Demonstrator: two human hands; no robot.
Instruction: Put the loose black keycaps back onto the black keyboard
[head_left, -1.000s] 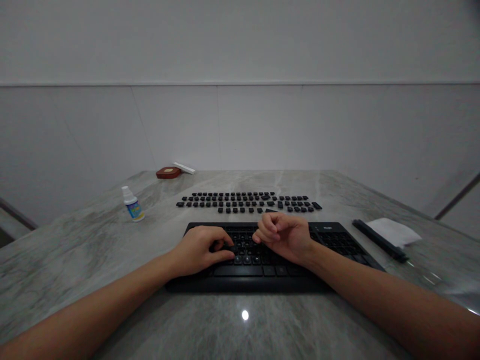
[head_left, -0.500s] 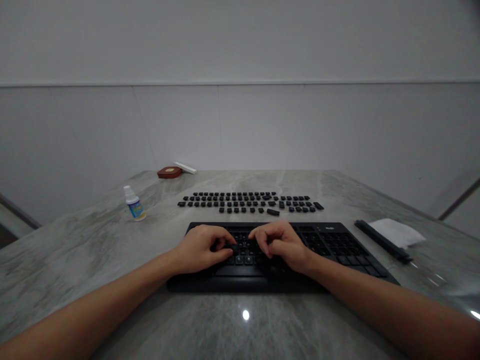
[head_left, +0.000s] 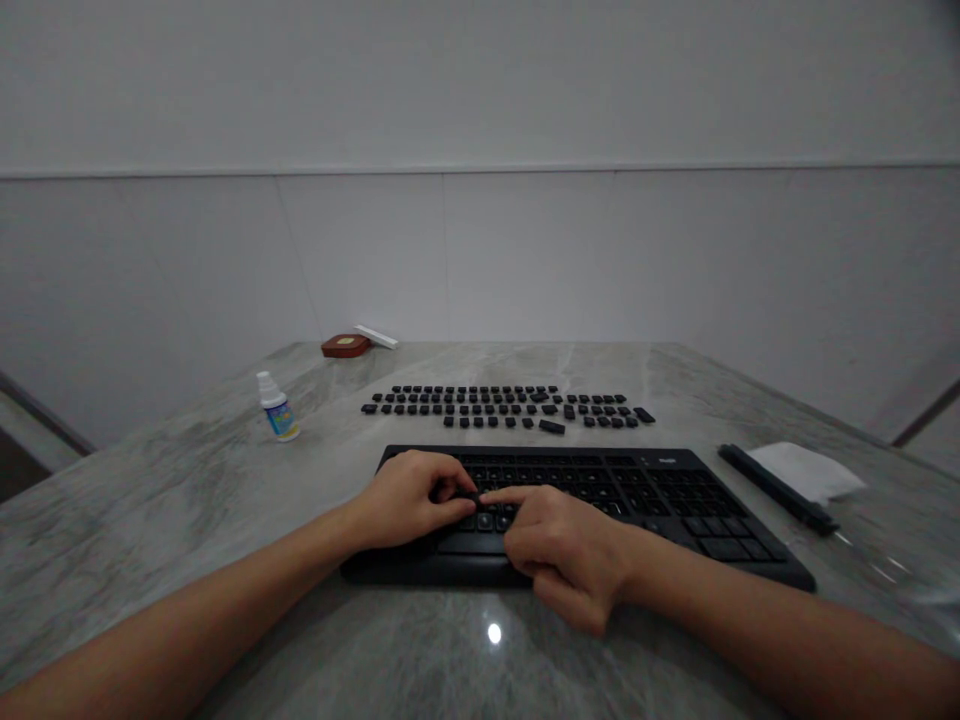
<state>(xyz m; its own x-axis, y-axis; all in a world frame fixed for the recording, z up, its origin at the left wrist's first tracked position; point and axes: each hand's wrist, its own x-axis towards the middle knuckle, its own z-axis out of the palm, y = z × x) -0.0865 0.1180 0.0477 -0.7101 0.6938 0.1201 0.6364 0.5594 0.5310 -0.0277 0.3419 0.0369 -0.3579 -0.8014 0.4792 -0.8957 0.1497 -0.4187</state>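
A black keyboard lies flat on the marble-patterned table, with many of its keys off and bare key seats showing. Over its left part, my left hand pinches a small black keycap between thumb and index finger. My right hand points its stretched index finger at that keycap, the tip touching or almost touching it. Its other fingers curl loosely above the front edge, holding nothing. Behind the keyboard, loose black keycaps are laid out in several rows, including a long one.
To the left stands a small white spray bottle with a blue label. A brown case and a white strip sit at the far left. On the right are a black bar-shaped piece, a white tissue and clear plastic.
My right hand has moved left and toward me, and its index finger has straightened out to the keycap. My left hand keeps its pinch at nearly the same spot. The view has shifted slightly.
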